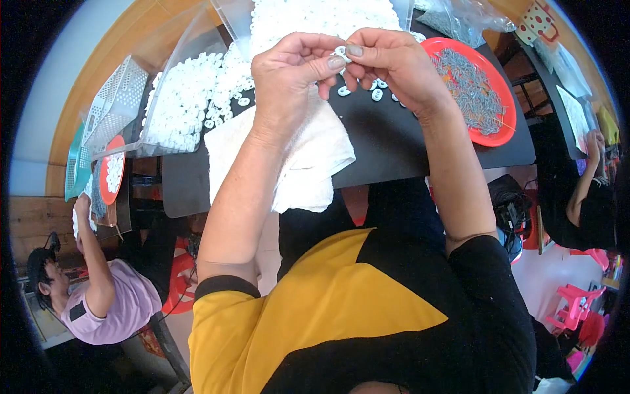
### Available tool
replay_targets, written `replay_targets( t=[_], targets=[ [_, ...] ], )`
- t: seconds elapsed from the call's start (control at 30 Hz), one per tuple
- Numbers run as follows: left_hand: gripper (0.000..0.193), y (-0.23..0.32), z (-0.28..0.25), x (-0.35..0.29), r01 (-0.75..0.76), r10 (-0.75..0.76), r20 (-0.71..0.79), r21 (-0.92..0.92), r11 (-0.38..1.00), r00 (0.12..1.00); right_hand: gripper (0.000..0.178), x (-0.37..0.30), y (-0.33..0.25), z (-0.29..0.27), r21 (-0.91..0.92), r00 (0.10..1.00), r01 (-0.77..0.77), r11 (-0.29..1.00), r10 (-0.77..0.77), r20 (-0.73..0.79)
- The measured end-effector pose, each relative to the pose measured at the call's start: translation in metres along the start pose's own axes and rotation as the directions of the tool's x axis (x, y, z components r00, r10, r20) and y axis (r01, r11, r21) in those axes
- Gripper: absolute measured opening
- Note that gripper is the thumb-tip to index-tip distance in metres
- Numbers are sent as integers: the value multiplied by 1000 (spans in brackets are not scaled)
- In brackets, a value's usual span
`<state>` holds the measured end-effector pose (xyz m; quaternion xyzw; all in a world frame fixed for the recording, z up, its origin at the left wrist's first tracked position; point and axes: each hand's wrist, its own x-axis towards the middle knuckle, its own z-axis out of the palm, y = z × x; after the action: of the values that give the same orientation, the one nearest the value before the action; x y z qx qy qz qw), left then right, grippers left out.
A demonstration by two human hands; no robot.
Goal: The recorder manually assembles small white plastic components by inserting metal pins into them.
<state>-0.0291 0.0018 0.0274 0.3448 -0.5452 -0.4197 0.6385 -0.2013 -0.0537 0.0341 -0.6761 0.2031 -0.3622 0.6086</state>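
Both my hands meet over the dark table's far side. Pinched between thumb and fingers of my left hand (285, 75) and my right hand (397, 65) is a small white oval plastic piece (340, 51) with holes. The fingertips partly cover it. Several similar loose pieces (377, 95) lie on the table just under my hands. A folded white cloth (312, 164) lies below my left wrist and hangs over the near table edge. To the right of my right hand is a red plate (511, 121) heaped with thin grey metal pins (469, 85).
A clear plastic bin (147, 125) on its side spills white pieces at the left; another white heap (321, 16) is at the back. A white perforated basket (118, 98) is farther left. One person (111, 295) works at left, another (587, 190) at right.
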Motion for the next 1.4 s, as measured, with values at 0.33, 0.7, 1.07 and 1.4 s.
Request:
replay_targets(
  t=[0.33,0.7,1.07,1.4],
  targets=[
    [20,4,5,-2,-64,59,51,97,993,997,24,-1,-1,-3,0,998,49,999,-49,45],
    [12,4,11,-10,-309,306,47,196,931,951,26,-3,2,7,203,993,22,979,-45,108],
    [13,-9,4,-8,-264,272,-11,209,942,962,24,-3,6,11,227,990,17,974,-49,135],
    [22,-7,4,-2,-168,177,-20,222,960,984,21,1,6,5,167,997,24,986,-11,-80]
  ],
)
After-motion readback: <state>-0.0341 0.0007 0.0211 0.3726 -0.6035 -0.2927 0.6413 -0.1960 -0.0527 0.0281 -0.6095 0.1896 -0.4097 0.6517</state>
